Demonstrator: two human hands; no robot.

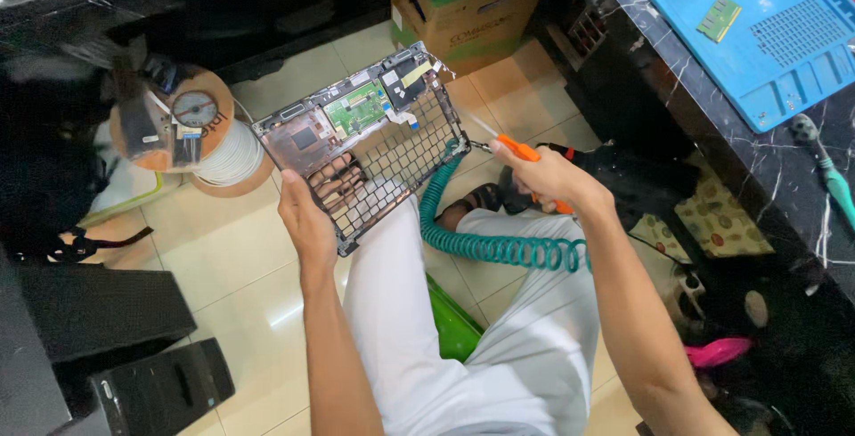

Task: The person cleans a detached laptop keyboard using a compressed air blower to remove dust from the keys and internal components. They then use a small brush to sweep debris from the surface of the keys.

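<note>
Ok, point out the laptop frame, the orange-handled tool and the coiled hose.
laptop frame (392,146), head view, keyboard grid.
orange-handled tool (517,148), head view, handle near its tip.
coiled hose (499,249), head view, middle coils.

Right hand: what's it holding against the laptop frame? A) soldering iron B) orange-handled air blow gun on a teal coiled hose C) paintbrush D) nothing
B: the right hand grips an orange-handled blow gun whose nozzle points at the edge of the laptop keyboard frame, with a teal coiled hose trailing from it; the left hand holds the frame.

orange tool (533,171) body hidden in fist
</note>
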